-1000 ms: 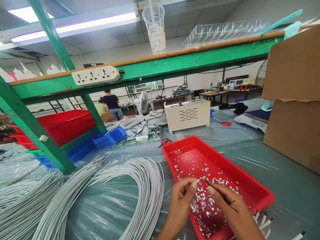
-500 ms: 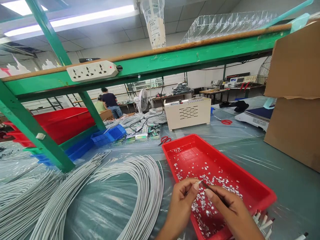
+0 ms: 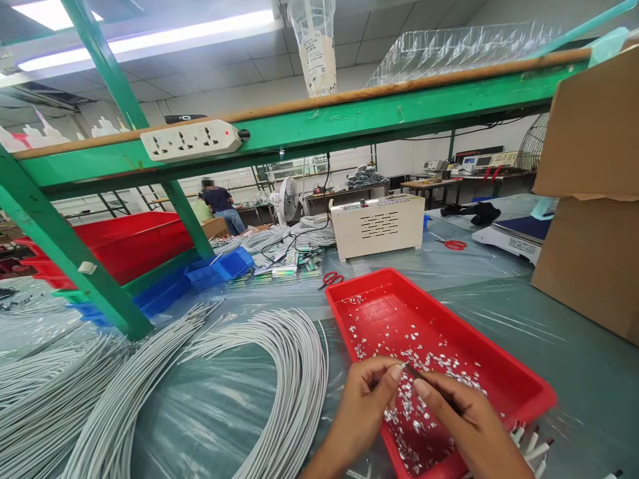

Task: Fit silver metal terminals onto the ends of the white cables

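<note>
Over the near part of a red tray [image 3: 439, 303], my left hand [image 3: 369, 399] pinches a thin white cable end [image 3: 403, 366] between thumb and forefinger. My right hand [image 3: 462, 416] is closed around a slim dark tool [image 3: 412, 371], whose tip meets the cable end. Most of that tool is hidden by the fingers. Small silvery scraps [image 3: 419, 399] lie scattered on the tray floor below both hands. Several white cable ends with dark tips [image 3: 536, 447] lie by the tray's near right corner.
Coiled grey cables [image 3: 294, 372] lie left of the tray. Behind it stand red scissors [image 3: 332, 279], a beige machine [image 3: 379, 229] and more scissors [image 3: 454, 244]. Cardboard boxes [image 3: 589, 266] are at right, a green shelf frame [image 3: 319, 120] above. People [image 3: 219, 203] are far behind.
The view has shifted slightly, so the surroundings appear a little further right. Both hands keep nearly the same pose at the cable end.
</note>
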{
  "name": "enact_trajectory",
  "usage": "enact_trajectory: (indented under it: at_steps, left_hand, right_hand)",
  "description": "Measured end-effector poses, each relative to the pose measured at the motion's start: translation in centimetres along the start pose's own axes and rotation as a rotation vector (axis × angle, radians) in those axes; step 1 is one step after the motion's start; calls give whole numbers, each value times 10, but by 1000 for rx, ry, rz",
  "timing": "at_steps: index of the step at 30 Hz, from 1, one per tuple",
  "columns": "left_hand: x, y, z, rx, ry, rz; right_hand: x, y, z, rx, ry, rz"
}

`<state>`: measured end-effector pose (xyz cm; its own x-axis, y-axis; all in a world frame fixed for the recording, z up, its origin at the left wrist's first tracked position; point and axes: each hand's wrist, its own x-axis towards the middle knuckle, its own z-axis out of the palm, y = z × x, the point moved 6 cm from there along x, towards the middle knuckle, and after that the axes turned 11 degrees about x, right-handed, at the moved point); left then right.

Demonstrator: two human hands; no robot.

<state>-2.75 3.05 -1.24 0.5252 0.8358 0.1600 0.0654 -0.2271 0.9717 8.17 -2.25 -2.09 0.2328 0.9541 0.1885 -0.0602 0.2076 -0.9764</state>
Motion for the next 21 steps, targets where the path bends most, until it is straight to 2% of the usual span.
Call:
enact_trajectory:
  at_steps: [4, 10, 13, 17, 21]
  left_hand:
    - [2, -2, -5, 31, -12, -7]
    - [-5, -5, -16, 171, 230, -6]
    - [-11, 9, -16, 390, 312, 145]
    - [-21, 26, -10, 677, 308, 418]
    - [-26, 27, -7, 863, 345, 505]
  right_hand:
    - [-1, 1, 2, -25, -43, 6]
    - [-1, 3, 5, -10, -80, 25]
    - [-1, 1, 6, 17, -75, 24]
    - [-3, 1, 9, 37, -70, 25]
    - [-4, 3, 10, 42, -11, 15]
